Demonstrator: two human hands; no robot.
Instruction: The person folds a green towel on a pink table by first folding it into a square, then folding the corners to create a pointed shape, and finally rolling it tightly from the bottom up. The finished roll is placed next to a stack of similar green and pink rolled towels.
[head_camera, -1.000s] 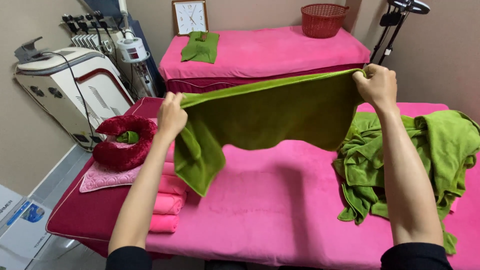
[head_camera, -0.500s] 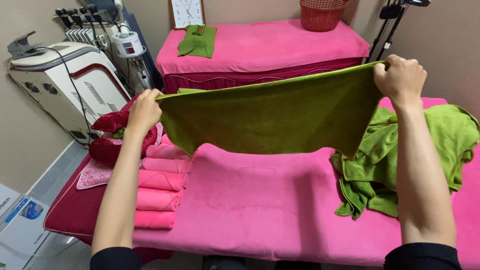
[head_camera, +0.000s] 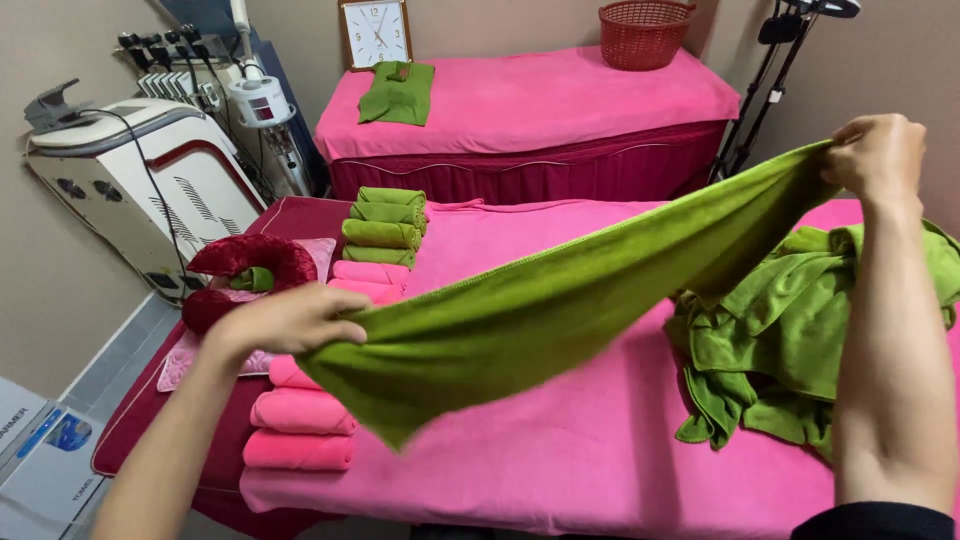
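Observation:
I hold a green towel stretched in the air over a pink-covered massage bed. My left hand grips its lower left end, low and near the rolled towels. My right hand grips the other end, raised high at the right. The towel slopes up from left to right and sags a little below my left hand.
A heap of loose green towels lies on the bed's right side. Rolled green towels and rolled pink towels line its left side beside a dark red head cushion. Behind stands a second bed with a folded green towel, a clock and a red basket. A white machine stands at left.
My left hand has dropped and moved outward, my right hand has stayed high, so the towel now runs on a slant, seen nearly edge-on. The view now shows the rolled towels.

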